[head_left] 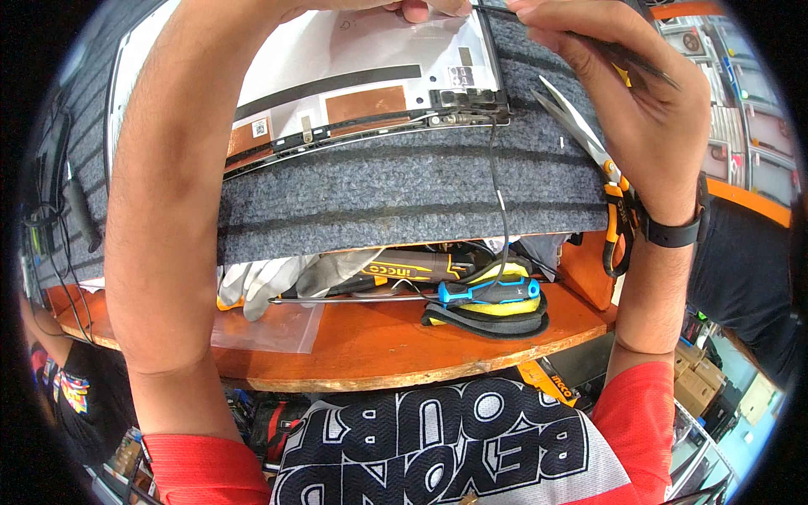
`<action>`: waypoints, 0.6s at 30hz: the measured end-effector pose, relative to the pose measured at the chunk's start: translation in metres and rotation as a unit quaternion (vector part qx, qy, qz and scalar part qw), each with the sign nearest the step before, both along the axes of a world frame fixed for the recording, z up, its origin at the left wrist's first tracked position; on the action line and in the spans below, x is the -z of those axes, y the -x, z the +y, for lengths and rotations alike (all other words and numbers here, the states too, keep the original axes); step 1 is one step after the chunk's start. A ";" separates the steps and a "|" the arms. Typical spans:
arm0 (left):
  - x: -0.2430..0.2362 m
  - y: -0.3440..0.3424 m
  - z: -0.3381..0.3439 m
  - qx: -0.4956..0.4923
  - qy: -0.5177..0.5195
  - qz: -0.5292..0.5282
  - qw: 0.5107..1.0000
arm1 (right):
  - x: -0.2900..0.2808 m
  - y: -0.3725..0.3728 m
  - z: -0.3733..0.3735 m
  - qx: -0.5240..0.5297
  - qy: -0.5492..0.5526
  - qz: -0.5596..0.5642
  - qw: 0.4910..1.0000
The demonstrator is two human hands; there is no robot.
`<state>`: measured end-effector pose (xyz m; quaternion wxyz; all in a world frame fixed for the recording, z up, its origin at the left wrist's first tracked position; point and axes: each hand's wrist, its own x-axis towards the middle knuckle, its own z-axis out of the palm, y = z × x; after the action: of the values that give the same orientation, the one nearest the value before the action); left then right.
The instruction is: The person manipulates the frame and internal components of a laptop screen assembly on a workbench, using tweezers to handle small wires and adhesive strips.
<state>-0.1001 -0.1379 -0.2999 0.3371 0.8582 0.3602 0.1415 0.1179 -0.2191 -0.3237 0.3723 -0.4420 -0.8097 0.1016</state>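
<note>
A silver laptop display panel (337, 50) with copper foil patches and a dark strip lies on the grey ribbed mat (353, 189). A metal hinge (471, 105) sits at its near right corner, and a thin black cable runs down from there. My left hand (429, 8) reaches over the panel's far edge, its bent fingertips close together; what they pinch is hidden at the picture's top. My right hand (640, 93) is closed around slim black tweezers (619, 57), whose tip points left to the panel's far right corner, close to my left fingertips. Orange-handled scissors (617, 198) lie beside my right wrist.
Below the mat, a wooden shelf (362, 362) holds grey-white gloves (278, 282), a blue screwdriver (492, 292), a yellow-and-black pad (488, 320) and a clear plastic bag (278, 328). Cables (55, 219) hang at the left. Compartment trays (745, 118) stand at the right, near a person's dark clothing (749, 261).
</note>
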 end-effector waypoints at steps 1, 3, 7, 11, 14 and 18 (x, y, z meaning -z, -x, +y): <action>-0.007 0.004 0.009 0.023 0.050 -0.003 0.999 | -0.002 0.001 -0.001 0.004 0.006 0.007 1.000; -0.009 0.007 0.011 0.041 -0.006 0.024 0.999 | -0.006 0.003 -0.003 0.016 0.021 0.008 1.000; 0.004 0.016 0.000 0.085 -0.217 0.022 0.972 | -0.018 0.016 -0.008 0.018 0.004 -0.030 0.999; 0.015 0.022 -0.006 0.124 -0.257 0.072 0.956 | -0.005 -0.003 0.000 0.011 0.023 -0.007 1.000; 0.016 0.028 -0.005 0.127 -0.249 0.084 0.957 | -0.005 -0.001 0.003 -0.010 0.045 0.037 0.998; 0.011 0.027 -0.012 0.131 -0.256 0.080 0.954 | -0.006 -0.002 0.004 -0.012 0.025 0.009 1.000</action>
<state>-0.1267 -0.1495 -0.3107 0.0915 0.9639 0.2219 0.1149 0.1197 -0.2151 -0.3182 0.3675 -0.4402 -0.8087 0.1306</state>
